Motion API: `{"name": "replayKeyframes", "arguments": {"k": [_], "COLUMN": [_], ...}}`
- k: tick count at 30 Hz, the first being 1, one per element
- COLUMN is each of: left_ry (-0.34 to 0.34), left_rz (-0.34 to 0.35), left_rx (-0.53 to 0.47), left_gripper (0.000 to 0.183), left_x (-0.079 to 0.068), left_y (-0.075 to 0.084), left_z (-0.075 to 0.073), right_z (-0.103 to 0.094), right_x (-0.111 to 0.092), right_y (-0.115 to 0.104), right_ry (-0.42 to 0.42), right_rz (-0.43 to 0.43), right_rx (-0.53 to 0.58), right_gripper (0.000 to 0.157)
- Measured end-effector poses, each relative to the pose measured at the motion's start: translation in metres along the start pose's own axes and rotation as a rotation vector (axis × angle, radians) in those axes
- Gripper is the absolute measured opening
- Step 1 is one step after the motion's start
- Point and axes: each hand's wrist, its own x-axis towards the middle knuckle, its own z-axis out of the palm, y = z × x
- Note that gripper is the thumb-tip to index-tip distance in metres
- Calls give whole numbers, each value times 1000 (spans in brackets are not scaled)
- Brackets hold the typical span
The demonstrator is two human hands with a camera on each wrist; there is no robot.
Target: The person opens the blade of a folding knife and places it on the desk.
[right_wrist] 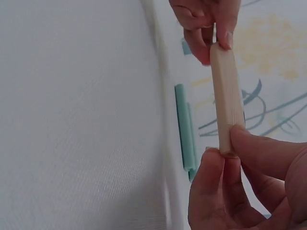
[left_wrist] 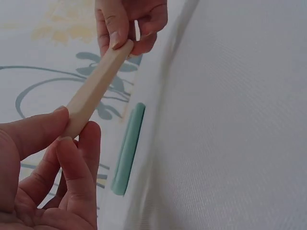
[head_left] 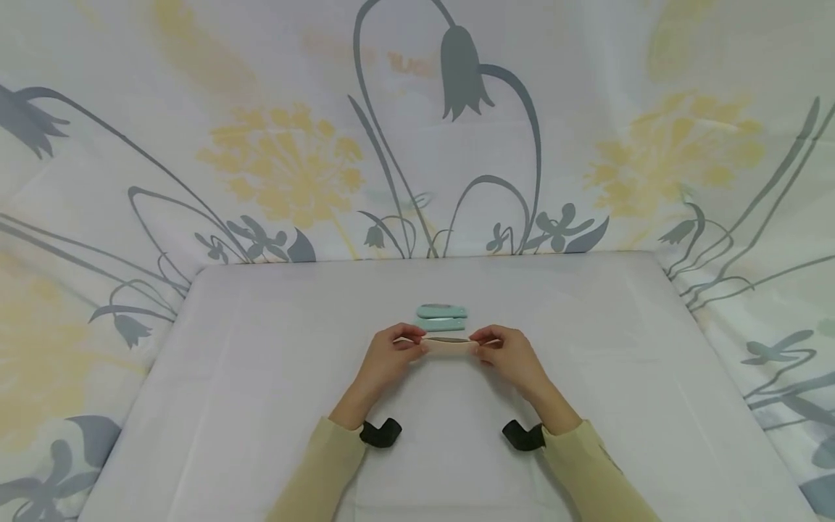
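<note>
A slim beige bar-shaped piece with rounded ends is held level between both hands, a thin dark strip showing along its far edge. My left hand pinches its left end between thumb and fingertips. At the right end, my right hand pinches it the same way. The left wrist view shows the smooth, faceted side of the beige piece. Just beyond the hands, two mint-green pieces of similar length lie side by side: a far one with a greyish strip on top, and a near one.
The pieces lie on a table under a plain white cover. Cloth printed with grey bellflowers and yellow blooms rises behind it and along both sides. Dark wrist mounts stick out at the cuffs of the pale yellow sleeves.
</note>
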Motion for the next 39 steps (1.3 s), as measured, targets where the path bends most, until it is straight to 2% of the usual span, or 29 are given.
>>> {"name": "replayKeyframes", "arguments": {"k": [5, 10, 19, 23, 29, 39], "left_ry": [-29, -42, -79, -82, -84, -96], "left_rz": [-34, -56, -71, -72, -66, -64], "left_rx": [-128, -164, -193, -189, -182, -191], "left_gripper": [26, 26, 24, 27, 26, 25], "left_x": [-6, -12, -27, -34, -40, -44], "left_y": [2, 4, 7, 12, 10, 12], "left_z": [-3, -6, -12, -14, -15, -10], "right_z": [1, 2, 5, 7, 15, 31], "right_x": [-7, -13, -24, -26, -24, -24], "right_y": [-3, -6, -9, -11, -16, -24], "right_ry": [-46, -78, -128, -144, -171, -208], "right_rz": [25, 10, -26, -54, -94, -115], "right_rx": [135, 186, 67, 37, 32, 29], "right_gripper": [20, 21, 18, 23, 31, 21]}}
